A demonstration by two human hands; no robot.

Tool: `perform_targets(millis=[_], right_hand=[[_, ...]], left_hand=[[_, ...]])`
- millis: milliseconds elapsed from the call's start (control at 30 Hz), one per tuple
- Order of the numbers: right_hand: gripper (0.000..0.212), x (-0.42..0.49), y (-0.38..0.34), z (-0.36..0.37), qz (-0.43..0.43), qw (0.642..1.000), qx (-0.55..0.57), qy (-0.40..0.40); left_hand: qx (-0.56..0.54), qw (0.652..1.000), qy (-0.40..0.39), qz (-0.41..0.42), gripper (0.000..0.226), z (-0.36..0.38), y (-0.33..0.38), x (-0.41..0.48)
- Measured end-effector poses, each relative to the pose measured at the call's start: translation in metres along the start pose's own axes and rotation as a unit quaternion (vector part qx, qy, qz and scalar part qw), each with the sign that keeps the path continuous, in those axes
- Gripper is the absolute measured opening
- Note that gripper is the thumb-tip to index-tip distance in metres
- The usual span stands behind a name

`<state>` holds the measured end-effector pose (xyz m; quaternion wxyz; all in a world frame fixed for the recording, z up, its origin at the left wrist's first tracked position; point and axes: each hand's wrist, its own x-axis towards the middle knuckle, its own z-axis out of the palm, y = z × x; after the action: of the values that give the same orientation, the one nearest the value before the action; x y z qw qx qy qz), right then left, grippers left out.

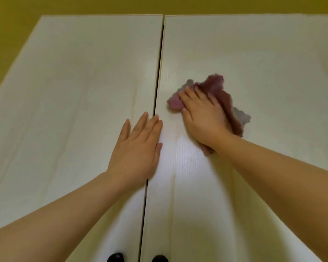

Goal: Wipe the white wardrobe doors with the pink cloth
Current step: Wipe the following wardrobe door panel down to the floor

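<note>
Your left hand (135, 148) and right hand (203, 114) are bare. Your left forearm (55, 210) and right forearm (282, 173) run uncovered to the frame's edge. Your fingers (140, 121) are slim, with short, rounded nails.

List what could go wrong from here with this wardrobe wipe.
1. The bare left hand lies flat over the gap between the doors, so it may leave smudges on the left door and right door.
2. The pink cloth is bunched under the right hand, so it may streak or miss patches.
3. Its loose edges stick out past the hand and could slip free.
</note>
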<state>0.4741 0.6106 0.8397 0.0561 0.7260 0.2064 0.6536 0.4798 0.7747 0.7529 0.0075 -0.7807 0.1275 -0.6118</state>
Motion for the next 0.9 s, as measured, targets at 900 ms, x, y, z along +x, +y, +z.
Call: perform_targets(millis=[900], right_hand=[[0.048,-0.082,-0.010,0.019,-0.145,0.988,0.046,-0.041]], left_hand=[[0.008,0.999,-0.026,0.024,0.066,0.007,0.003,-0.034]])
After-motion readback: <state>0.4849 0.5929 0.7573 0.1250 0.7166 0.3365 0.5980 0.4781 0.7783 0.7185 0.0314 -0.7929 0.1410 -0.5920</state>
